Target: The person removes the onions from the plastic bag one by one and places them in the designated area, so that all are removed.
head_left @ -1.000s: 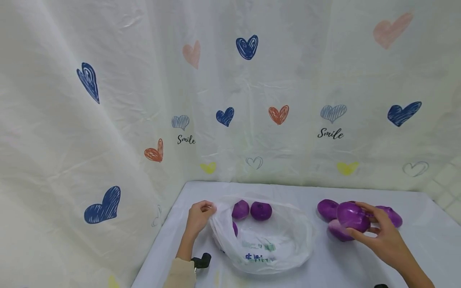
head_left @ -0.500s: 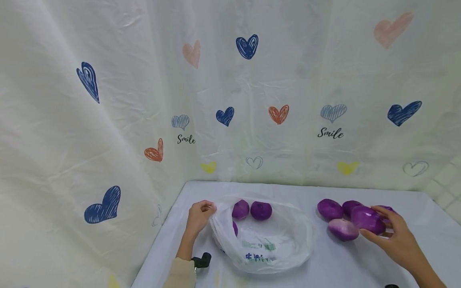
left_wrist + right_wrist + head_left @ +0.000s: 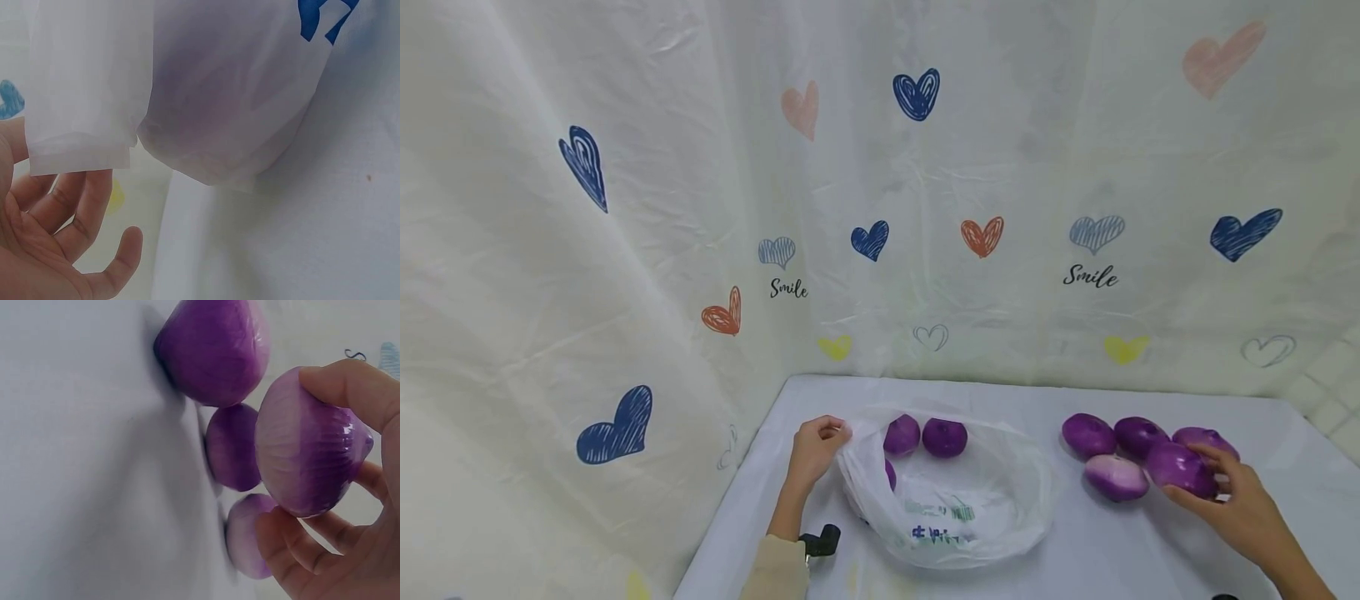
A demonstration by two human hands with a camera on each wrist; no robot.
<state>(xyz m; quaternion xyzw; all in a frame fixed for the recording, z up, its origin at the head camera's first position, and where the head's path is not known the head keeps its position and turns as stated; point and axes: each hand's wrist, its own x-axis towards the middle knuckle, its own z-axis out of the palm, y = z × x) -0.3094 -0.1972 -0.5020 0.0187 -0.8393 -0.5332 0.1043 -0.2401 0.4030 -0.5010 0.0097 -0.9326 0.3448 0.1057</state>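
Observation:
My left hand [image 3: 817, 450] pinches the left edge of a white plastic bag [image 3: 1022, 508], which lies with its mouth spread wide. Inside the bag several purple onions show, among them one onion [image 3: 945, 438] at its back wall. In the left wrist view the bag's hanging flap [image 3: 90, 81] covers part of my fingers [image 3: 94, 206]. My right hand [image 3: 1236, 504] grips a glossy purple onion [image 3: 1180, 468] between thumb and fingers, pale on one side in the right wrist view. Around it sit a pale-sided onion [image 3: 1116, 477] and several darker onions, one dark onion [image 3: 1140, 437] just behind.
A white cloth covers the table [image 3: 1097, 550]. Behind it hangs a pale curtain [image 3: 1030, 333] printed with hearts and the word Smile. A black wrist mount [image 3: 822, 542] sits at my left wrist, close to the bag's left side.
My right hand has moved right and a little down with the onion, away from over the pale-sided one, uncovering the onions behind. My left hand stays at the bag's edge.

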